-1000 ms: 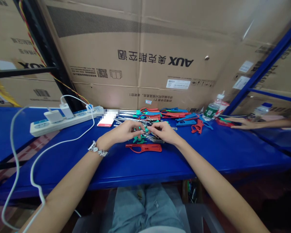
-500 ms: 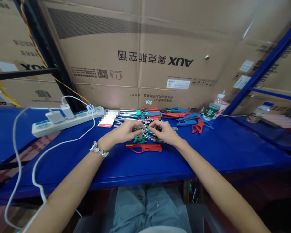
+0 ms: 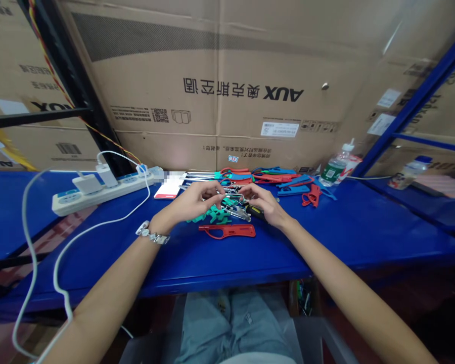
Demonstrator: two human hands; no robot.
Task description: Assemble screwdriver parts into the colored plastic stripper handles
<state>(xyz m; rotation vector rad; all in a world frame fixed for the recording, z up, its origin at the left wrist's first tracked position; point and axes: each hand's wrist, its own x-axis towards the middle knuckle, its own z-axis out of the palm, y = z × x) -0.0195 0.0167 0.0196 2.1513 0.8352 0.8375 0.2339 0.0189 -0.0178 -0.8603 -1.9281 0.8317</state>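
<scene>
My left hand (image 3: 200,201) is closed in a pinch over the pile of parts; whatever sits between its fingertips is too small to make out. Facing it, my right hand (image 3: 266,206) also has thumb and fingers together, around something small that I cannot identify. Small green plastic pieces (image 3: 215,216) lie under and beside my left hand. By my right hand's fingers is a yellow-and-black handle (image 3: 255,211), partly covered. A red lighter casing half (image 3: 227,231) lies flat in front of both hands. Clear and metal parts (image 3: 239,213) lie between the hands.
Red and blue casings (image 3: 293,188) are heaped at the back right, near a bottle (image 3: 330,169). A phone-like white and red item (image 3: 169,187) lies left of the pile. A white power strip (image 3: 102,189) with cables runs along the left. A cardboard box (image 3: 220,60) stands behind.
My hands have drawn apart, the right one shifting slightly right. More of the green pieces and the yellow-and-black handle now show. The red casing half stays in front.
</scene>
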